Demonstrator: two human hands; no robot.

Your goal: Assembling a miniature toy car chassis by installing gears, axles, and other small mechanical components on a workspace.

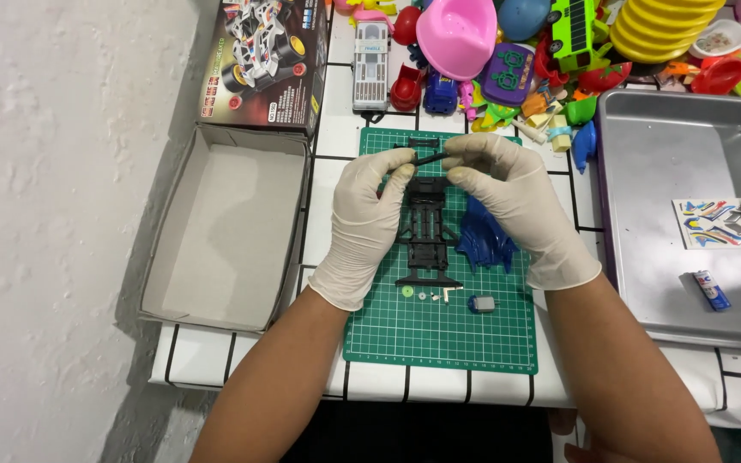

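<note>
Both my hands wear white gloves and meet over a green cutting mat [439,330]. My left hand [369,219] and my right hand [508,197] pinch the two ends of a small thin black part [429,159] between thumb and fingers. Below them a black toy car chassis [427,236] lies on the mat. A blue car body shell [484,240] rests to its right, partly under my right hand. Near the mat's middle lie a small green gear [407,291], tiny white pieces [439,296] and a small motor [481,303].
An empty cardboard box tray [220,227] sits left, its printed lid [263,60] behind it. A metal tray [688,163] at right holds a sticker sheet [720,222] and a battery [712,290]. Several colourful plastic toys [508,51] crowd the back. A white wall is on the left.
</note>
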